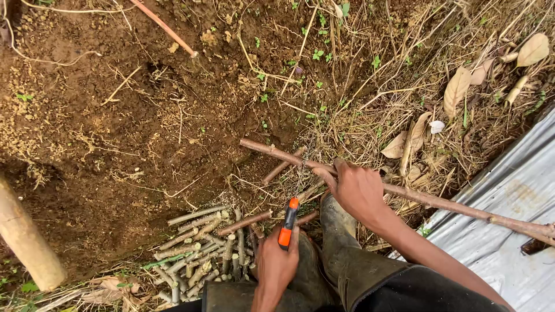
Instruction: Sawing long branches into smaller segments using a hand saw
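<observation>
— Left hand [276,261] first: what is it doing?

— It is wrapped round the orange handle of a small saw [287,226], fingers closed tight. The thin blade runs up towards the long stem [439,202]; whether it touches the wood, I cannot tell.

— And the right hand [358,188]?

— Clenched round that stem, close to where the blade points. The stem lies slantwise over the bare soil, from the middle of the ground out to the right edge, across the grey sheet [509,190].

— So which step is this, in your judgement?

— Sawing the stem into short lengths. A pile of cut pieces [196,248] lies near the ground's lower edge, just left of the saw hand and the boots [338,231].

— What does the next stroke call for?

— A firm hold on the stem so it does not roll, and the blade kept clear of the gripping fingers, which sit very near the cut.
</observation>
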